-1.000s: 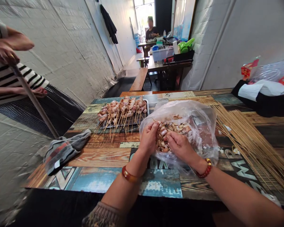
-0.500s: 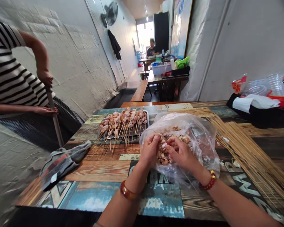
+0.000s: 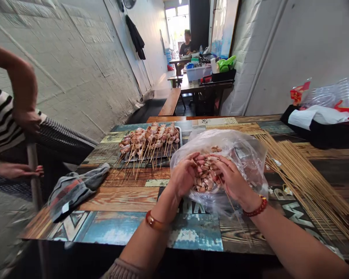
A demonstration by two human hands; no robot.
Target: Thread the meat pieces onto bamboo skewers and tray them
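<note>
A clear plastic bag lies spread on the table, with a heap of cut raw meat pieces in it. At the left side of the heap, my left hand is cupped with its fingers curved and apart, touching the meat. My right hand reaches in from the right and holds a thin wooden skewer, whose lower end points toward me; its upper part is hidden. Left of the bag, a metal tray bears many finished meat skewers, their sticks jutting toward me.
Loose bamboo sticks lie in a fan at the right. A grey cloth rests at the table's left edge. Black and white cloths and plastic packs sit at the back right. A person in stripes holds a pole at the left.
My hands have moved apart from their close pinch over the meat, and the left fingers have opened. The view has tilted down slightly. The striped person has shifted left with the pole.
</note>
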